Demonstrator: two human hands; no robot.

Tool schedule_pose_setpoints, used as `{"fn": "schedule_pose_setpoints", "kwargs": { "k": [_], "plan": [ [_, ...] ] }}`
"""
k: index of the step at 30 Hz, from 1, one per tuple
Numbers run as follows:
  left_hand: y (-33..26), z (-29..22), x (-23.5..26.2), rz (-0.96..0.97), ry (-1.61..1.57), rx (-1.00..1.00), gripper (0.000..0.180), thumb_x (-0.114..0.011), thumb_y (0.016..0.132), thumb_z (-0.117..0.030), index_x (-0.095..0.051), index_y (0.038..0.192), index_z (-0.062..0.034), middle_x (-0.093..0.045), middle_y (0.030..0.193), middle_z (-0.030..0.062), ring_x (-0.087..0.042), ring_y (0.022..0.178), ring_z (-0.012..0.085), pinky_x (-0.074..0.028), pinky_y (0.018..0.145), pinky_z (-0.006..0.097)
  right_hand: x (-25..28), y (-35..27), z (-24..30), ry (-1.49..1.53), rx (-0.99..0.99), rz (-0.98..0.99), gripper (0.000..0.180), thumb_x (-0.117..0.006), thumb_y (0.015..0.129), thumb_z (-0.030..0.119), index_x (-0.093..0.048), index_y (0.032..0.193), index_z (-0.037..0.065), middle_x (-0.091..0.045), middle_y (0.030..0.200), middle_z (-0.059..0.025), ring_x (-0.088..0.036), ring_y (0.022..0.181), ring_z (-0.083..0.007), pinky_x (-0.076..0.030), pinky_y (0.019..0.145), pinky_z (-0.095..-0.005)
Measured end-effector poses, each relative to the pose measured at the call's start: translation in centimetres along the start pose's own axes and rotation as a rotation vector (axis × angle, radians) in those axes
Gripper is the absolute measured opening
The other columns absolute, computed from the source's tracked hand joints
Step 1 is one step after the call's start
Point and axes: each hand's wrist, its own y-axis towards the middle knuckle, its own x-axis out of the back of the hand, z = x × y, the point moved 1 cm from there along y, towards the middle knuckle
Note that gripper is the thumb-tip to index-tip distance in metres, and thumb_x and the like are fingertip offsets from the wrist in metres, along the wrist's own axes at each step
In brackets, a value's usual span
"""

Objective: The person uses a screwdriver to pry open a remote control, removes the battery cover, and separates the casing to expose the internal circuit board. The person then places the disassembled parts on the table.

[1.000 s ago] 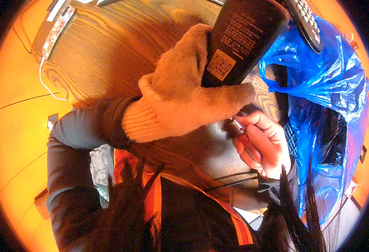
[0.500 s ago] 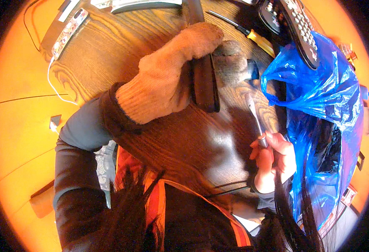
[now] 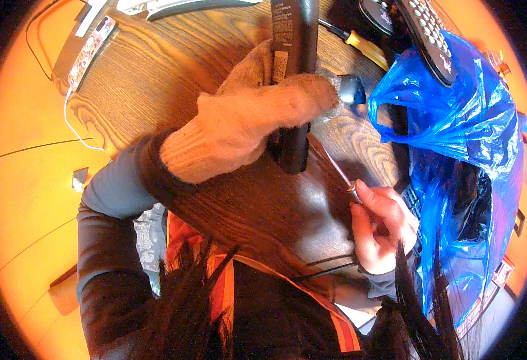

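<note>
Over the wooden desk [image 3: 155, 78], the person's left hand [image 3: 245, 114], in a tan knitted glove [image 3: 194, 153], grips a black slab-shaped device [image 3: 294, 45], thumb across the near side, the other fingers behind it. The device sticks out above and below those gloved fingers. The bare right hand [image 3: 386, 222] pinches a slim screwdriver [image 3: 343, 174] between thumb and forefinger, its shaft slanting up from them towards the device's lower end; I can't tell if they touch. A blue plastic bag [image 3: 467, 120] lies just right of the right fingers; beyond them lies a yellow-handled screwdriver [image 3: 366, 50].
</note>
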Motion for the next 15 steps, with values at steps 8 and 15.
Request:
{"fn": "schedule_pose_setpoints", "kwargs": {
  "k": [8,15],
  "plan": [
    [-0.15,-0.11,0.04,-0.021,0.184,0.090,0.028,-0.063,0.081,-0.021,-0.055,0.103,-0.0046,-0.059,0.083,0.0014,-0.054,0.073,0.0113,-0.044,0.065,0.026,0.54,0.47,0.09,-0.286,0.149,0.095,0.034,-0.072,0.065,-0.004,-0.065,0.097,0.004,-0.062,0.075,-0.0097,-0.060,0.057,-0.0211,-0.049,0.049,-0.0294],
    [-0.44,0.15,0.10,-0.036,0.163,0.130,0.027,-0.064,0.081,-0.023,-0.055,0.098,-0.0040,-0.058,0.080,0.0012,-0.055,0.075,0.0100,-0.045,0.067,0.025,0.63,0.19,-0.49,0.454,-0.716,0.198,0.027,-0.069,0.072,-0.005,-0.066,0.097,0.003,-0.066,0.075,-0.0106,-0.062,0.059,-0.0139,-0.046,0.051,-0.0240]
  ]
}}
